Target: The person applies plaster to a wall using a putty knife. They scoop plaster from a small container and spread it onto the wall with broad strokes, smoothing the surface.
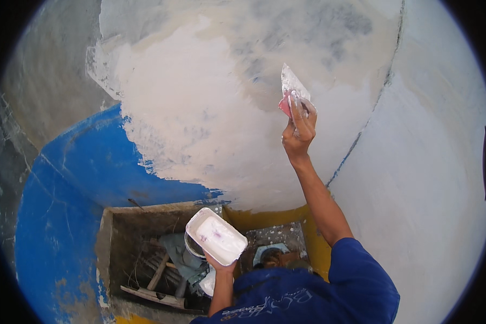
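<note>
My right hand (300, 128) is raised to the wall, fingers closed round a putty knife (292, 82) with a pinkish-red grip and a wide blade smeared white. The blade lies at the wall's surface; whether it touches, I cannot tell. White paste marks my fingers. Lower down, my left hand (220, 263) holds a white rectangular tub (201, 216) from below, tilted so its inside shows. White putty (221, 239) fills much of the tub. On the wall, a broad pale putty coat (178, 97) spreads over grey and blue paint, with darker grey patches near the knife.
Blue paint (70, 173) covers the lower left wall. Below is a concrete trough (107, 237) with wood pieces (159, 272), a grey-green cloth (181, 254) and wires. A yellow-painted edge (319, 243) stands right of it. A dark crack (356, 141) runs down the wall's corner.
</note>
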Demonstrator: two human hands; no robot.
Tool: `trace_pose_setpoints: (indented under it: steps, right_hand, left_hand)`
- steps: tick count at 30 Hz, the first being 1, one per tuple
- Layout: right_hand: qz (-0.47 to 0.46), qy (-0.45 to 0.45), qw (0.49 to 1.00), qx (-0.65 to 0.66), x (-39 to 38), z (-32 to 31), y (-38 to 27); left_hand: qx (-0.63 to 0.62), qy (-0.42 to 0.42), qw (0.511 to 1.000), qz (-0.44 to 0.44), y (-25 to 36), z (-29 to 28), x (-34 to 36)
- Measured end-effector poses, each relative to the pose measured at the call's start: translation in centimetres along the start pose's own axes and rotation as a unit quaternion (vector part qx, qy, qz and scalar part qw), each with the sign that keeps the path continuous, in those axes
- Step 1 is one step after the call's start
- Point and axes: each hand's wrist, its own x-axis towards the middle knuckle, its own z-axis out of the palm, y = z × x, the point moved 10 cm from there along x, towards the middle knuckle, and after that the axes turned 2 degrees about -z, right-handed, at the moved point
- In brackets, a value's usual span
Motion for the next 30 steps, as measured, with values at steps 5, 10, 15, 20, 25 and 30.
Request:
trace_pose_setpoints:
  steps: [5,10,15,20,25,30]
  right_hand:
    - [0.006,-0.069,0.998,0.002,-1.9,4.4,-1.6]
    - [-0.024,-0.236,0.968,0.078,-9.6,8.3,-7.1]
    - [0.036,-0.067,0.987,0.140,-5.6,2.8,-3.5]
    - [0.092,0.062,0.994,0.003,-0.9,-4.7,5.1]
    - [0.015,0.034,0.997,-0.062,0.8,-5.0,7.2]
    - [-0.046,-0.137,0.989,-0.004,-5.4,0.4,1.7]
  left_hand:
    - [-0.012,-0.004,1.000,-0.001,-0.5,0.0,0.3]
    - [-0.069,0.049,0.996,0.006,-0.6,-1.9,0.4]
    - [-0.047,0.025,0.999,0.009,0.0,-1.3,0.1]
    - [-0.066,0.037,0.997,0.014,0.6,-2.7,0.0]
    - [-0.064,0.050,0.997,-0.006,-0.1,-2.6,0.6]
    - [-0.080,0.043,0.995,-0.042,-1.0,-2.1,1.2]
